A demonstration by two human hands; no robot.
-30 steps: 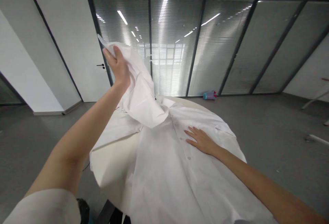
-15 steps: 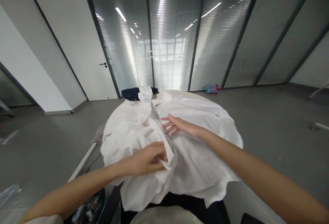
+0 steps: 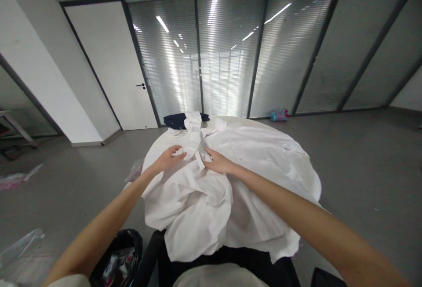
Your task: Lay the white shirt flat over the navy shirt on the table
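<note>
A white shirt (image 3: pixel 194 194) lies rumpled over a round table, its lower hem hanging over the near edge. My left hand (image 3: pixel 169 158) rests by the bunched cloth on the left, thumb and fingers apart. Close by on the right, my right hand (image 3: pixel 216 161) has its thumb and fingers around a narrow folded edge of the shirt near the middle; folds partly hide the fingertips. The shirt's right side spreads fairly flat, while its left side is heaped in loose folds.
Dark folded cloth (image 3: pixel 175 121) sits at the table's far edge (image 3: pixel 235 121). A bin with a black liner (image 3: pixel 133 238) stands on the floor at lower left. A blue and pink basket (image 3: pixel 279 115) lies by the glass wall. Clear plastic (image 3: pixel 23 245) is on the floor.
My left hand has let go of the near folds and moved up and away from me. My right hand has shifted slightly left and closed on the shirt's edge. The left folds have dropped.
</note>
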